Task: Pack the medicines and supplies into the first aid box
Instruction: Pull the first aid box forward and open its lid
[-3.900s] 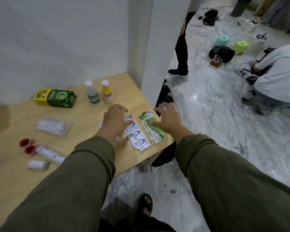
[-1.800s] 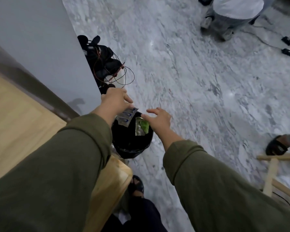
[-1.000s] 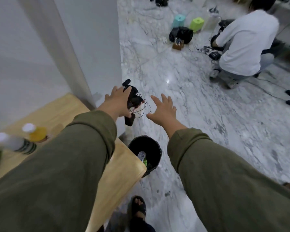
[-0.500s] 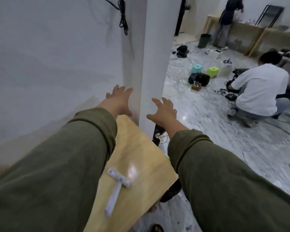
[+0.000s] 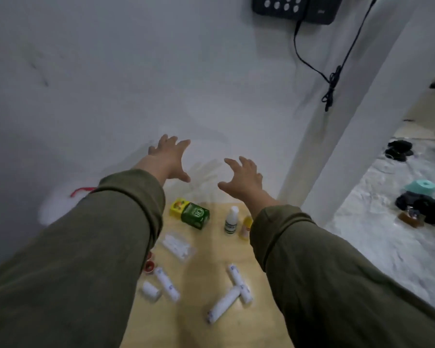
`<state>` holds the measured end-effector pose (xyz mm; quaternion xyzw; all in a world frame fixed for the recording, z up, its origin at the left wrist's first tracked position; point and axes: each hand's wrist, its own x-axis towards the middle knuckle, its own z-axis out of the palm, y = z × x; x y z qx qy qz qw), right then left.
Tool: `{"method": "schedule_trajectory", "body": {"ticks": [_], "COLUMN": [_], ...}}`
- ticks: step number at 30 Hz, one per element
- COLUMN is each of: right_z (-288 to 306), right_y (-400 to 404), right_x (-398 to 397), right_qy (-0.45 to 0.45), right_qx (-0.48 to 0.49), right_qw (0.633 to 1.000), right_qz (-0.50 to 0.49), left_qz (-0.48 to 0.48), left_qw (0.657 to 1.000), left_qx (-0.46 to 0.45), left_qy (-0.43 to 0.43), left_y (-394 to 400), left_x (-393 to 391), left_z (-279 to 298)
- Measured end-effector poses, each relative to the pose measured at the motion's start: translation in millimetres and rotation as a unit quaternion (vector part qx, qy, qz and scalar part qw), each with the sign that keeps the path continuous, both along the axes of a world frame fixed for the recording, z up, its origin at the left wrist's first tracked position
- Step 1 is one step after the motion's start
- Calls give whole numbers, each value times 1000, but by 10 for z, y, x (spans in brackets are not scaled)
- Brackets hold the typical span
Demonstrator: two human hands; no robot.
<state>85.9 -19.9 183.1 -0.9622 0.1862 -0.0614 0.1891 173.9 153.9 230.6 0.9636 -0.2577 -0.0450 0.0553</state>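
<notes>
My left hand [image 5: 170, 159] and my right hand [image 5: 242, 178] are raised in the air over the far end of the wooden table [image 5: 204, 330], both with fingers spread and holding nothing. Below them lie a green box [image 5: 195, 215], a yellow box [image 5: 177, 207], a white bottle [image 5: 231, 220] and a yellow bottle [image 5: 246, 226] partly behind my right sleeve. Nearer me are a clear packet [image 5: 177, 246], several white bandage rolls [image 5: 224, 303] [image 5: 166, 283] and red caps [image 5: 150, 267]. A blurred white object with a red strap [image 5: 60, 204] sits at the left.
A white wall stands behind the table and a white pillar [image 5: 337, 146] on its right. A black device [image 5: 294, 7] with a hanging cable is on the wall. On the marble floor at the right lie dark bags [image 5: 422, 207] and a teal roll [image 5: 422, 185].
The view swung from the black bin on the floor back to the table. The sachets I held over the bin dropped into it; both hands are empty now.
</notes>
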Motion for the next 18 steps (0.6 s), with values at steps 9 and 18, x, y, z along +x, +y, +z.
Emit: {"method": "schedule_trajectory", "body": {"ticks": [9,18], "right_z": [-148,-685], "right_y": [1095,2050], "right_x": [504,988], "right_qy": [11,54], "right_qx": [-15,53], "right_qw": [983,967], "right_qz": [182,244], "left_qz": [190,242], "left_qw": [982,967], "left_qx": [-4,-19], "left_qy": [15,77], "left_y": [1597,2583], "left_x": [-63,328], "left_z": [-245,-912]}}
